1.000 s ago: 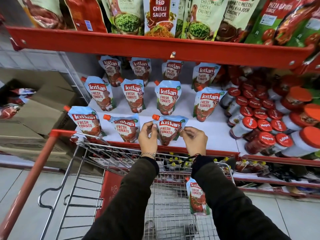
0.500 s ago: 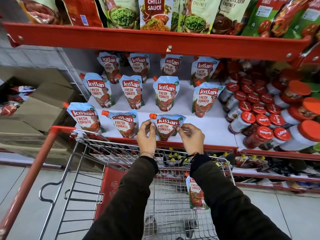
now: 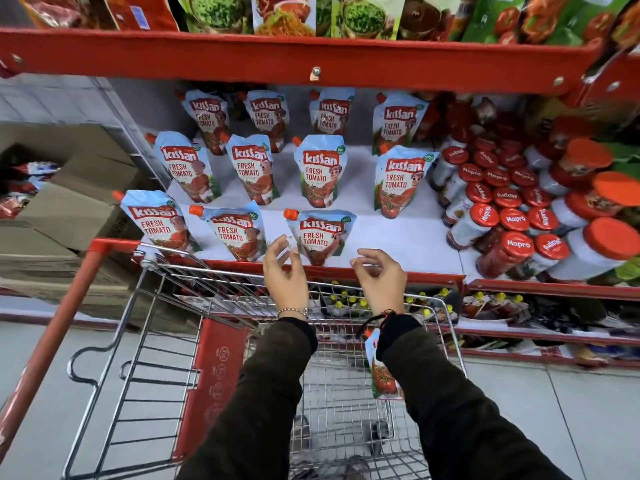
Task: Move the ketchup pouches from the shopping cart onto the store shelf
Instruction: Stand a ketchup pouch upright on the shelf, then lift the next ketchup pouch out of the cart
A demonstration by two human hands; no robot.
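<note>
Several blue-and-red ketchup pouches stand in rows on the white store shelf (image 3: 408, 237). The front row's third pouch (image 3: 320, 235) stands upright at the shelf's front edge. My left hand (image 3: 284, 271) hovers just left of it, fingers apart, holding nothing. My right hand (image 3: 381, 278) floats to its lower right, fingers loosely curled and empty. One more ketchup pouch (image 3: 381, 372) stands inside the wire shopping cart (image 3: 166, 327), partly hidden by my right sleeve.
Red-lidded jars (image 3: 512, 230) crowd the shelf's right side. A bare white gap lies right of the front pouch. Chutney and sauce packs (image 3: 284, 12) hang above the red upper shelf (image 3: 311, 60). Cardboard boxes (image 3: 69, 209) sit at left.
Both hands have let go of the front pouch and drawn back toward me with fingers opening; the pouch stays standing on the shelf.
</note>
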